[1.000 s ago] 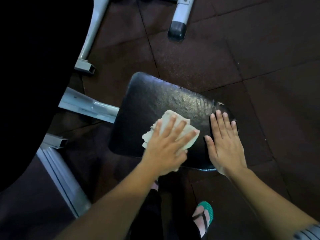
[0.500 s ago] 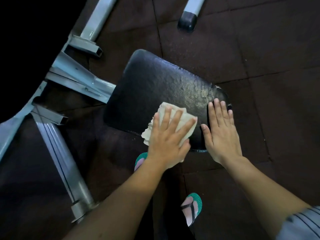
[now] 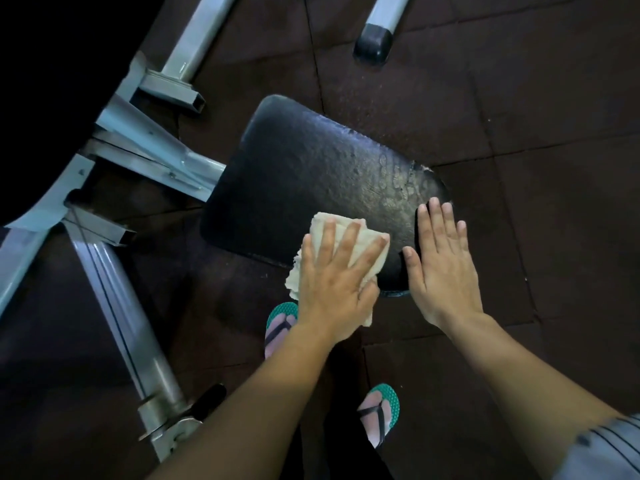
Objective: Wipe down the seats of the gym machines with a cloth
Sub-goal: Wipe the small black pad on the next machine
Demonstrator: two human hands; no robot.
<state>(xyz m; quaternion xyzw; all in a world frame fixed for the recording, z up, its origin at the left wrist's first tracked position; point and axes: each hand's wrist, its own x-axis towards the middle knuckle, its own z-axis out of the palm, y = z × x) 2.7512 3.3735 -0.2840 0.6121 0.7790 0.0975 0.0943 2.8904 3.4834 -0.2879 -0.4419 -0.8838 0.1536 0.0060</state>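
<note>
Head view: your left hand (image 3: 334,289) lies flat, fingers spread, pressing the cloth (image 3: 346,251) onto the near edge of the black seat (image 3: 311,181). Your right hand (image 3: 441,268) rests open, palm down, on the seat's near right corner, just beside the cloth. Grey frame tubes (image 3: 149,147) join the seat's left side.

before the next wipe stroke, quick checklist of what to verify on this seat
1. Cloth flat under left hand: ok.
2. Cloth fully on seat: not ok, its near edge hangs off.
3. Right hand bracing the seat's right end: ok.
4. Far half of the seat free to wipe: ok.
5. Torn, cracked patch near the right corner: not ok, may snag.
6. Seat damp or clean: cannot tell.
</note>
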